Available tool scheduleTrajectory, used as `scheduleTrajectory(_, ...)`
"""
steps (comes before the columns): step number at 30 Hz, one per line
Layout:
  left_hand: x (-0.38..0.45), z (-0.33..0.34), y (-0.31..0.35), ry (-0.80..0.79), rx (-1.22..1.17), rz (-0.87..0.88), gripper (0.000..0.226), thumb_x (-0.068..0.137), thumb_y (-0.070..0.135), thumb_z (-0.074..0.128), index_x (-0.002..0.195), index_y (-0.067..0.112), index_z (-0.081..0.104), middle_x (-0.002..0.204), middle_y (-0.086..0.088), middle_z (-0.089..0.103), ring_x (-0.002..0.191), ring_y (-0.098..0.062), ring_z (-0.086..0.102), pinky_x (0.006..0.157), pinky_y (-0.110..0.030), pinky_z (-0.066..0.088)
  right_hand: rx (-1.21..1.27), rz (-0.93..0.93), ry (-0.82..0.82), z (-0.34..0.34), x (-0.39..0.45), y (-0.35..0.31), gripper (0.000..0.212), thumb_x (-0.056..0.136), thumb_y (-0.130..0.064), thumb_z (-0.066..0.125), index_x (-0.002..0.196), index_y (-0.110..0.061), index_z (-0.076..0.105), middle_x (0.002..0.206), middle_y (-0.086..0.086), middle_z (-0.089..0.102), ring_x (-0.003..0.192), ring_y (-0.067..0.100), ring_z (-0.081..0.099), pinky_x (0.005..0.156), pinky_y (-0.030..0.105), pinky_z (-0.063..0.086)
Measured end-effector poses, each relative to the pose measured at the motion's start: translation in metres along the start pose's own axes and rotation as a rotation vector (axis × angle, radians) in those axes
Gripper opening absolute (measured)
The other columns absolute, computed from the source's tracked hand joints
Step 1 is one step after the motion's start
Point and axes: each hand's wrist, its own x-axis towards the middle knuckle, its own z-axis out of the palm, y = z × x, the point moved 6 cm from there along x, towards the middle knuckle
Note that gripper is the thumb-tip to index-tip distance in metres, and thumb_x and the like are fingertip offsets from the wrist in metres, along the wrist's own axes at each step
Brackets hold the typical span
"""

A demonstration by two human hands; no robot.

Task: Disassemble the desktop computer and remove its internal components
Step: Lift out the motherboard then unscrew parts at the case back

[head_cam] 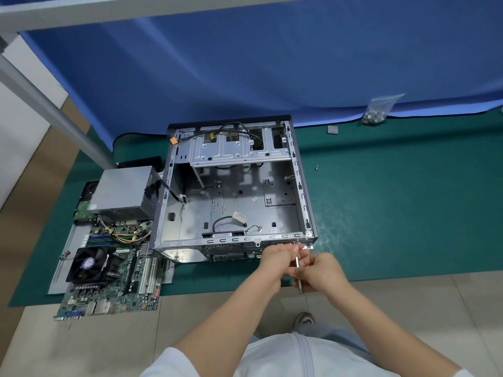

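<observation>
Desktop case (236, 191) lies open, nearly gutted, on the green mat (394, 213); motherboard (114, 273) and power supply (125, 190) sit out beside it. Both hands' fingers curl round a screwdriver (298, 270) at the near corner, left hand (276, 261) near its tip, right hand (322, 273) lower; cables and drive cage remain

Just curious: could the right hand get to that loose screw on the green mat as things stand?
Probably yes, once freed: the loose screw lies in the open, but the right hand grips a screwdriver.

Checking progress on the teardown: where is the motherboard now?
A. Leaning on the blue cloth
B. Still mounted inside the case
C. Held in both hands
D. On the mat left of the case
D: the motherboard lies flat left of the emptied case, partly under the power supply.
</observation>
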Motion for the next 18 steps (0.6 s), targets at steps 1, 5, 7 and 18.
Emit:
scheduleTrajectory(1,-0.0018,0.0009,-0.0001,-0.018,-0.017,-0.01,0.021,0.096,0.005,0.05,0.089,0.01,0.069,0.085,-0.003,0.071,0.077,-0.019,0.066,0.074,-0.031,0.055,0.014,0.004,-0.021,0.0019,0.0,0.0,0.023,0.079,-0.001,0.073,0.067,-0.006,0.054,0.057,0.007,0.063,0.049,0.017,0.063,0.059,0.032,0.056)
scheduleTrajectory(5,-0.0096,0.0029,0.0009,-0.057,-0.017,-0.025,0.019,0.099,0.01,0.046,0.094,0.01,0.064,0.085,0.0,0.069,0.053,-0.009,0.062,0.04,-0.019,0.041,0.136,0.057,-0.216,0.0111,-0.0047,0.0005,0.014,0.096,-0.003,0.049,0.085,-0.004,0.058,0.068,0.006,0.065,0.056,0.015,0.064,0.061,0.027,0.053)
scheduleTrajectory(7,-0.0108,0.0039,0.0018,-0.091,-0.04,-0.033,0.018,0.1,0.01,0.045,0.097,0.008,0.063,0.087,-0.002,0.069,0.057,-0.008,0.065,0.047,-0.019,0.049,0.198,0.083,-0.241,0.0092,-0.0065,0.0017,0.019,0.099,0.0,0.042,0.092,-0.001,0.059,0.074,0.009,0.068,0.063,0.018,0.066,0.063,0.029,0.054)
scheduleTrajectory(18,-0.0059,-0.0055,0.0044,0.014,0.113,0.04,0.007,0.088,0.012,0.066,0.083,0.008,0.067,0.082,-0.003,0.07,0.051,-0.01,0.058,0.044,-0.02,0.044,0.268,0.058,-0.266,0.0092,-0.0043,0.0069,0.009,0.094,0.001,0.052,0.092,0.001,0.061,0.08,0.013,0.068,0.071,0.021,0.067,0.07,0.032,0.058)
